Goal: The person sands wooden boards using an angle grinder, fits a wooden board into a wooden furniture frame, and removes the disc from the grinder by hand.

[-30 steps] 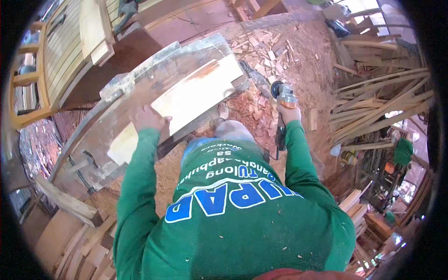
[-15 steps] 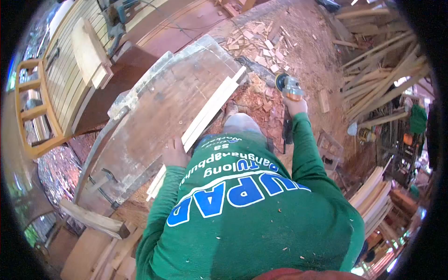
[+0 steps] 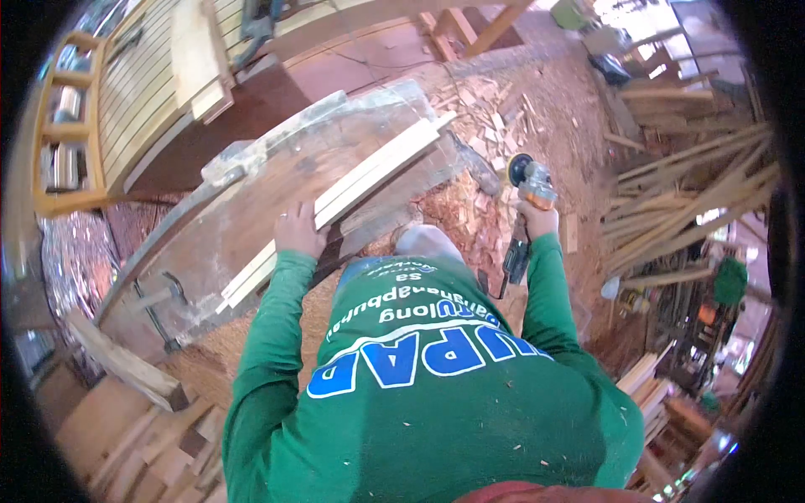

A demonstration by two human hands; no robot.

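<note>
My left hand (image 3: 299,231) is closed over a pair of pale wooden strips (image 3: 369,178), which lie side by side along the workbench (image 3: 277,197). The strips run out past the hand at both ends. Out to the right, my right hand (image 3: 539,220) grips an angle grinder (image 3: 533,179) by its body. The grinder's round disc (image 3: 518,169) faces up and to the left, apart from the strips. Its dark rear end (image 3: 514,261) shows below the hand.
A C-clamp (image 3: 163,306) is fixed at the bench's left end. Wood offcuts (image 3: 503,126) and shavings litter the floor beyond. Long timber pieces (image 3: 688,189) are piled at right. A slatted wooden piece (image 3: 138,92) stands at upper left, and a thick beam (image 3: 126,360) lies at lower left.
My left hand and the strips have shifted away from my body, further onto the bench. My right hand still holds the grinder, now slightly lower in view. The view has turned somewhat.
</note>
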